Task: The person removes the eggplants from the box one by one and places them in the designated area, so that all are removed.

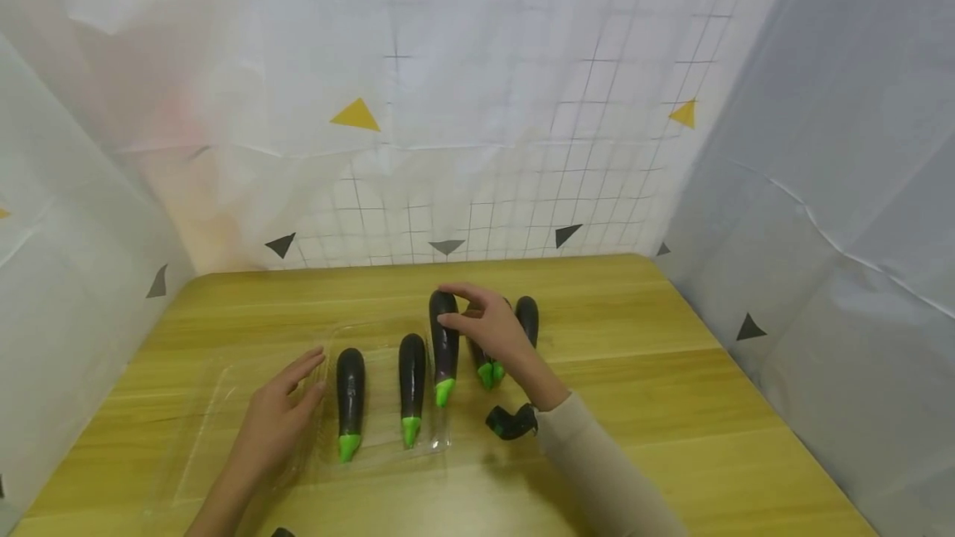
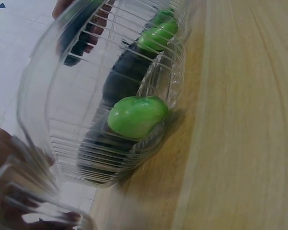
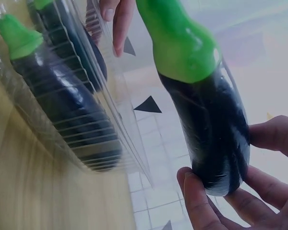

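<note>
1. Held eggplant is gripped near its blunt end by R hand, thumb opposite fingers, at clear tray's R edge; a slip is judged poss., since skin is slick & green cap end is left unsupported.
2. Tray's R wall could be clipped by that cap & the tray tipped or shoved, as the plastic looks thin & light.
3. L hand is set well apart from R, fingers loosely extended at tray's L edge, nr clear lid; whether the rim is pinched can't be told. If not steadied, tray might be slid.
4. Left eggplant & middle eggplant, both in tray, could be rolled by a bump, being rounded.
5. Materials: eggplants are smooth, glossy, near-black w/ bright green tapered caps; tray is ribbed, transparent, reflective.
6. Table is wood-grained, yellowish; more eggplants, incl. far-right eggplant, are laid on it beyond R hand.
</note>
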Available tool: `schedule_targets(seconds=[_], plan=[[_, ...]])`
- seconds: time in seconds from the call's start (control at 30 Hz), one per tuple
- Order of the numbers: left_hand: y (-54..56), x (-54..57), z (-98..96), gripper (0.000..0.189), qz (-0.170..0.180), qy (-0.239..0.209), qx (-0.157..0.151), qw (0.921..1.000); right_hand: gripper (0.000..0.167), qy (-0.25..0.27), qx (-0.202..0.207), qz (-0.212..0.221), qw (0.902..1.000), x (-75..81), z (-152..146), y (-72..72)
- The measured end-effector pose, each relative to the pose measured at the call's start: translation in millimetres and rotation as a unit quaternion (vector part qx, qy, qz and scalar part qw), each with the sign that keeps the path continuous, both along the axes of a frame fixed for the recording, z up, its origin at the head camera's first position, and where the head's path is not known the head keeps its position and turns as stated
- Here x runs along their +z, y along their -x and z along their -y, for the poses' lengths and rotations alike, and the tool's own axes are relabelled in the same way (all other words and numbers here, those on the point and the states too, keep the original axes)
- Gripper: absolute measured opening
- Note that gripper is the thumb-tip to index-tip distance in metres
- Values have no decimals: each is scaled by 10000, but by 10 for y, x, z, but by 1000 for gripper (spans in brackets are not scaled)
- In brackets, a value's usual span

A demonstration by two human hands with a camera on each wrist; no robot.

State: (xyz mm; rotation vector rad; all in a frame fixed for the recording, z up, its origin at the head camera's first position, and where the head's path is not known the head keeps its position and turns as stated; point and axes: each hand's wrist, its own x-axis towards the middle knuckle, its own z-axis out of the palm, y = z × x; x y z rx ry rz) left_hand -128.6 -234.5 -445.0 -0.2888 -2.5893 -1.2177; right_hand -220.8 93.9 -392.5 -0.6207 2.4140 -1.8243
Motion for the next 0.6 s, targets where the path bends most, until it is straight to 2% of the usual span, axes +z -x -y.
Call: schedule_targets(seconds=[0.17,0.37,0.6], plan=[[2,6,6,45,29,10,-15,10000,49,-75,-119,-71,9999,9,-44,2],[-13,36,1,46,81,-27,5,10000,49,-8,-29,-96,9999,-11,-82,26],[-9,23,-3,45,12,29,10,10000,51,83,21,-102,9999,-5,-128,48]])
